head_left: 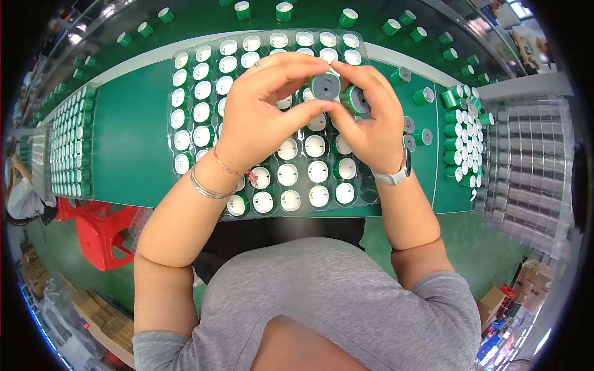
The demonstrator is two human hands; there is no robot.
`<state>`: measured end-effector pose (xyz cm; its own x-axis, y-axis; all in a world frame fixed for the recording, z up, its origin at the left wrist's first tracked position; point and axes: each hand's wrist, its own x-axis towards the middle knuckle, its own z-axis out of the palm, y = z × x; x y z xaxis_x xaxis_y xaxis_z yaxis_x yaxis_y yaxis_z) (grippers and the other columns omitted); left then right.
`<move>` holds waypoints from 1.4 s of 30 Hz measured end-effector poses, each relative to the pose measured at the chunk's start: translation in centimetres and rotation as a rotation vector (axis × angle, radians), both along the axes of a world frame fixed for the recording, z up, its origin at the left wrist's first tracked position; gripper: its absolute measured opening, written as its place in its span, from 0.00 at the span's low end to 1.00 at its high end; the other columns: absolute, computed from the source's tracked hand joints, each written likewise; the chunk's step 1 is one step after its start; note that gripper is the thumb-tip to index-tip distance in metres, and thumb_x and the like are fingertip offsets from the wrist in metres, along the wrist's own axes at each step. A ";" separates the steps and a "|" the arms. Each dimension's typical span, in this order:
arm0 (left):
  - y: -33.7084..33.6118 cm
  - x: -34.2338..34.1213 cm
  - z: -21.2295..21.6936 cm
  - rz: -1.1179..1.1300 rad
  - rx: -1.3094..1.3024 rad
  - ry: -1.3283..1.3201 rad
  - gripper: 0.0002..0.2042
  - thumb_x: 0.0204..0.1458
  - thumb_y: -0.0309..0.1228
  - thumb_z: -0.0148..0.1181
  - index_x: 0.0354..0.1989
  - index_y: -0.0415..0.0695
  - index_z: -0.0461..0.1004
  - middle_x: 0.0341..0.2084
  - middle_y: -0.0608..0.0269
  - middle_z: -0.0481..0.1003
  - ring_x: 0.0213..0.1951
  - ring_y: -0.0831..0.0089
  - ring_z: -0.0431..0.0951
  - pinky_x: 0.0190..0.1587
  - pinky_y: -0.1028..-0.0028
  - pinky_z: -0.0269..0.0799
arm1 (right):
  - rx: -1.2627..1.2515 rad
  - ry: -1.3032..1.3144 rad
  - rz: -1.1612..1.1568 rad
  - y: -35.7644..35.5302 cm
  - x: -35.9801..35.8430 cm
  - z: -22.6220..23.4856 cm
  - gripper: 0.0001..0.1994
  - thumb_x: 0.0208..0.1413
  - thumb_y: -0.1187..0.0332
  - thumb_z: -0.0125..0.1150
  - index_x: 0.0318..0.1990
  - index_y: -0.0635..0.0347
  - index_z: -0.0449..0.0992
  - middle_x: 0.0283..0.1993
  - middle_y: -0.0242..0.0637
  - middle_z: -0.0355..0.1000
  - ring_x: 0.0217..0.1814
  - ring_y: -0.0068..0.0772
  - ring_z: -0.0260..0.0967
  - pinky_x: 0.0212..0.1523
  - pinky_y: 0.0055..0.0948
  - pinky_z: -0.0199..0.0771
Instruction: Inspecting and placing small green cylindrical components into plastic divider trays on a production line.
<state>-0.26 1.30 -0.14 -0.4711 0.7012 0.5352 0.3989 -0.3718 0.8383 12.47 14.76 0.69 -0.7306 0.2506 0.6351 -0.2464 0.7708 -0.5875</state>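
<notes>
Above a clear plastic tray (234, 214), both my hands meet at the fingertips around a short green cylinder (325, 86), its dark grey end facing me. My left hand (263, 108) pinches it between thumb and fingers from the left. From the other side, my right hand (376, 117) also grips it at the fingertips. A second green cylinder (357, 99) with a grey end lies within the curled fingers of my right hand. Rows of similar green pieces with white tops (315, 146) fill the tray below; my hands and forearms hide some of them.
Several grey-ended cylinders (423, 136) lie right of the tray on the green table (127, 142). Beyond them stand a cluster of white-topped pieces (453, 144) and stacked clear trays (526, 167). Another filled group (72, 142) sits far left. More cylinders (242, 10) stand along the back, and a red stool (105, 232) is lower left.
</notes>
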 end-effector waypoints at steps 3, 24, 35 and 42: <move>0.1 0.0 0.1 -0.040 0.023 -0.227 0.20 0.44 0.22 0.71 0.48 0.39 0.77 0.46 0.59 0.76 0.47 0.71 0.78 0.52 0.72 0.76 | -0.038 0.003 0.005 1.0 0.2 -0.5 0.29 0.46 0.83 0.60 0.60 0.62 0.65 0.43 0.37 0.70 0.42 0.29 0.67 0.43 0.25 0.68; -0.5 -0.3 1.3 -0.031 -0.200 -0.605 0.19 0.54 0.27 0.66 0.52 0.33 0.73 0.42 0.58 0.78 0.44 0.76 0.77 0.47 0.80 0.73 | -0.146 -0.583 -0.203 2.1 6.1 1.4 0.21 0.46 0.81 0.66 0.51 0.60 0.75 0.45 0.31 0.70 0.32 0.21 0.63 0.31 0.20 0.66; -0.8 -0.1 0.9 -0.181 -0.213 -0.680 0.18 0.53 0.25 0.65 0.51 0.32 0.72 0.44 0.58 0.78 0.46 0.75 0.77 0.51 0.77 0.73 | 0.669 -0.680 -0.352 -0.3 7.4 0.8 0.24 0.52 0.68 0.57 0.60 0.51 0.70 0.66 0.37 0.62 0.66 0.49 0.55 0.63 0.39 0.55; -0.5 2.2 0.6 -0.504 -0.252 -0.791 0.18 0.52 0.18 0.62 0.53 0.34 0.69 0.43 0.57 0.77 0.46 0.72 0.79 0.46 0.79 0.75 | -0.500 -0.204 -0.030 -3.1 6.3 0.4 0.27 0.57 0.74 0.60 0.64 0.66 0.61 0.60 0.44 0.63 0.57 0.31 0.65 0.51 0.27 0.70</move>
<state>1.96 0.76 0.50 -0.2430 0.9700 -0.0005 -0.4713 -0.1176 0.8741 18.77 11.63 1.12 -0.8144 0.5088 0.2792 -0.0709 0.3903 -0.9180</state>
